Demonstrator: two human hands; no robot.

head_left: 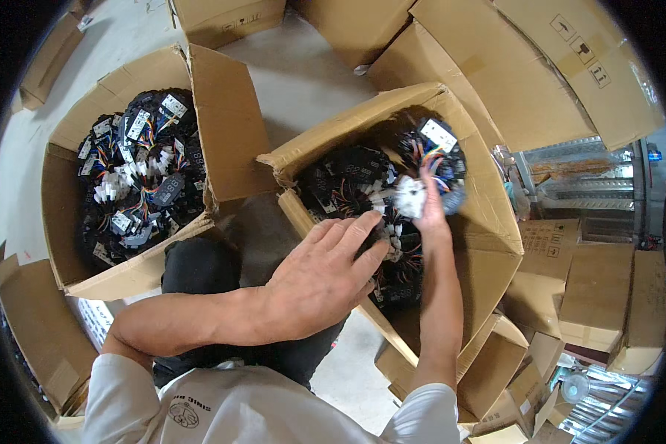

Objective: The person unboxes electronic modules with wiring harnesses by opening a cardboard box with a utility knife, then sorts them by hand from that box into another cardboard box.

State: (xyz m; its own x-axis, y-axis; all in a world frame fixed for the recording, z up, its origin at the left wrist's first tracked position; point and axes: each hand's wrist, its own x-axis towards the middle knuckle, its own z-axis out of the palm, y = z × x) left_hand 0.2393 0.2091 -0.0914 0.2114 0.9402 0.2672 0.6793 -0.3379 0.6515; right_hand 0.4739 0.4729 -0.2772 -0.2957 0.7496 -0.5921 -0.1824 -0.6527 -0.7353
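In the right cardboard box point(470, 281), my right hand point(431, 207) is closed round a wiring harness point(435, 164) with coloured wires, black parts and a white label. White connectors point(409, 197), slightly blurred, bunch beside its fingers. Over the box's near left edge, my left hand point(329, 263) is open, fingers stretched and thumb apart. Its fingertips reach close to more white connectors; whether they touch is unclear. Black display modules point(355, 166) with wires lie in the box's far left part.
To the left, another cardboard box point(118, 285) is heaped with black modules, coloured wires and white connectors point(148, 174). Its raised flap point(229, 122) stands between the boxes. Large cartons point(488, 66) stand at the far right; more boxes point(596, 292) are stacked along the right.
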